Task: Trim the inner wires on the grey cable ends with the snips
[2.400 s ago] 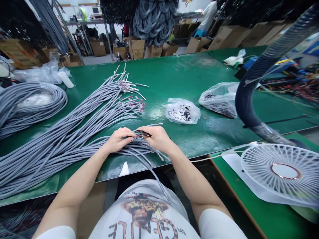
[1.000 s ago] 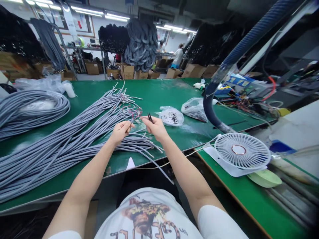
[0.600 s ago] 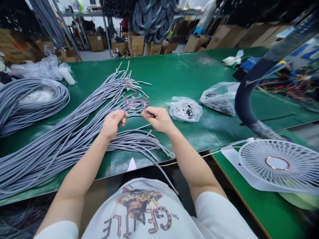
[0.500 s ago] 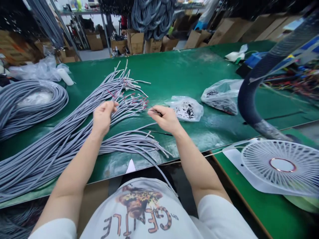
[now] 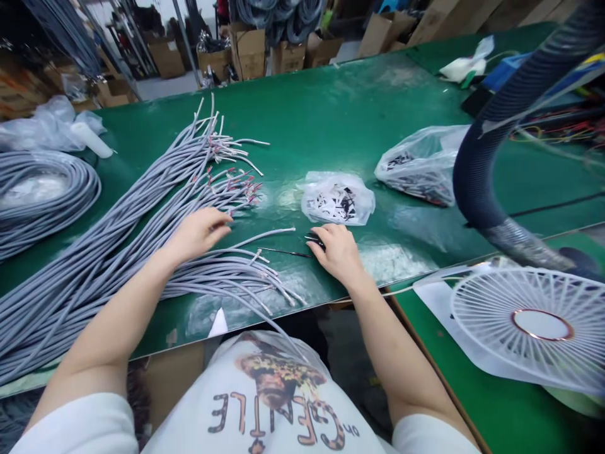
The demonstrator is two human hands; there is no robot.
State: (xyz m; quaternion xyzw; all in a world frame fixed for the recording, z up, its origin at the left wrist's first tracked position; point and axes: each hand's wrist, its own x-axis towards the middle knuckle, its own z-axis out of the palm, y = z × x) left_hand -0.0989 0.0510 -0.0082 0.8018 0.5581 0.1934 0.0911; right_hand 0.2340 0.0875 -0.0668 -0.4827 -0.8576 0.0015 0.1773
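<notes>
Long grey cables (image 5: 118,214) lie in a bundle on the green table, with stripped ends and red and white wires showing. My left hand (image 5: 201,232) is over the cables with thumb and fingers apart, nothing visible between them. Low over the table, my right hand (image 5: 336,251) has its fingers curled around a small dark tool (image 5: 314,239). Just beyond it is a clear plastic bag (image 5: 362,205) of small black and white pieces. A thin dark rod (image 5: 286,252) lies between the lower cable ends and my right hand.
A cable coil (image 5: 85,195) sits at the left. To the right are a second plastic bag (image 5: 425,170), a thick dark hose (image 5: 477,157) and a white fan (image 5: 520,315). Cardboard boxes (image 5: 248,53) stand beyond the table.
My left hand has opened, and the cable end near its fingers has been let go. My right hand has moved right and down toward the table edge, still with the dark tool. The view has shifted.
</notes>
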